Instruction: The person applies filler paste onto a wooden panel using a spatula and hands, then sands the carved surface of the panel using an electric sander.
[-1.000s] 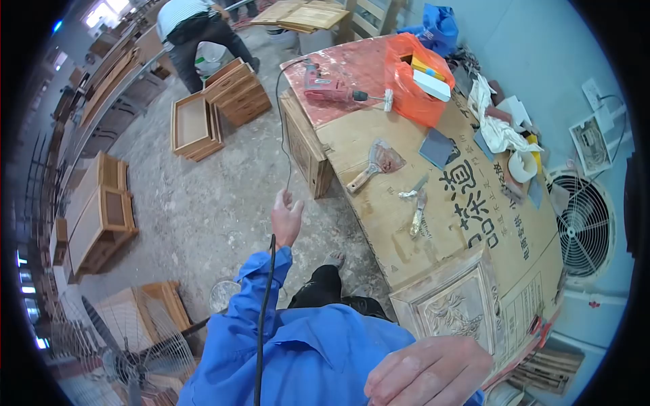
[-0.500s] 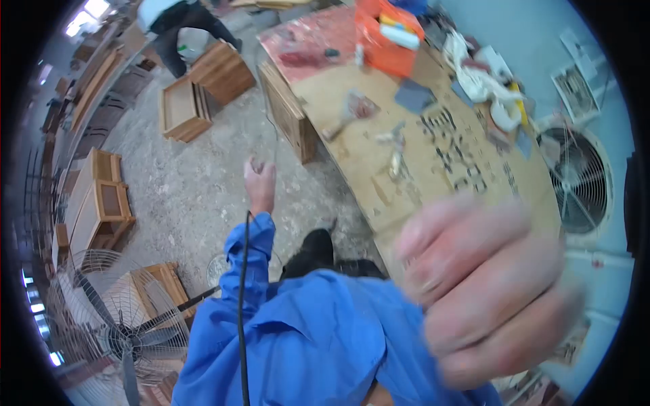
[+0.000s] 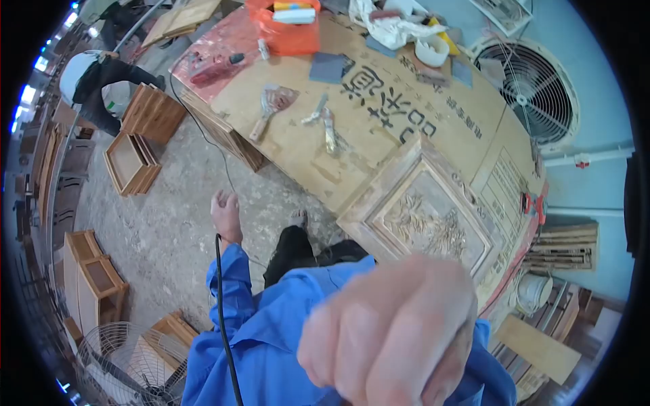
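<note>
My right hand (image 3: pixel 399 325) is raised very close to the camera, its fingers curled into a closed shape. The palm side is hidden, so anything inside it does not show. Low on the left, over the floor, my left hand (image 3: pixel 225 215) hangs with loosely bent fingers, their tips apart and nothing visible between them. A black cable (image 3: pixel 222 311) runs from that wrist down past the blue sleeve (image 3: pixel 233 281). Beyond my right hand, a carved wooden panel (image 3: pixel 430 210) with a raised frame lies on the cardboard-covered table (image 3: pixel 318 172).
A brush (image 3: pixel 264 118), a tool with a pale handle (image 3: pixel 328 132), a red power tool (image 3: pixel 210 68) and an orange bag (image 3: pixel 284 34) lie on the table. Wooden drawers (image 3: pixel 132 162) and a fan (image 3: pixel 135 358) stand left. A person (image 3: pixel 101 81) bends at upper left.
The view has swung to the right, bringing the carved panel into sight. My right hand has moved left and lower in view, still closed. My left hand stays low, fingers still bent.
</note>
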A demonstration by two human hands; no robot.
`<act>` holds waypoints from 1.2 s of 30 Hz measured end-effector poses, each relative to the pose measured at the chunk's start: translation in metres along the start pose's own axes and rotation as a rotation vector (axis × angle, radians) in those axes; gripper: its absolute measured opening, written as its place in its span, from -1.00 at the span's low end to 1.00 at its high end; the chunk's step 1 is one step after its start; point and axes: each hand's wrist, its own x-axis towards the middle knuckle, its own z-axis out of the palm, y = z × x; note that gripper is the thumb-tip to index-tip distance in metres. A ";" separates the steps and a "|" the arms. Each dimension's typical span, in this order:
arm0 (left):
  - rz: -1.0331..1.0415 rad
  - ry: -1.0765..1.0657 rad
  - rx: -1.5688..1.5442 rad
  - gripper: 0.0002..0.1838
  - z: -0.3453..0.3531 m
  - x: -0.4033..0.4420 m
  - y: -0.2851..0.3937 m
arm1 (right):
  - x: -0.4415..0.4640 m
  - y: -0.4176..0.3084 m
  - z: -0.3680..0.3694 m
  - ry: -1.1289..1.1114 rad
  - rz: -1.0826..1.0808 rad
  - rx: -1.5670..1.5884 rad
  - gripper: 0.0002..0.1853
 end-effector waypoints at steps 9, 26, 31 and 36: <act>0.125 0.067 -0.034 -0.32 0.026 0.011 0.067 | -0.008 0.004 -0.014 0.060 0.047 -0.025 -0.79; 0.298 0.056 -0.062 -0.58 0.171 0.391 0.237 | 0.059 0.068 -0.130 0.350 0.119 -0.330 -0.75; 0.871 -0.190 0.970 -0.29 0.158 0.506 0.267 | 0.048 0.149 -0.181 1.063 0.659 -0.488 -0.73; 1.551 -0.798 1.326 0.01 0.142 0.566 0.253 | 0.000 0.239 -0.197 1.271 0.924 -0.584 -0.78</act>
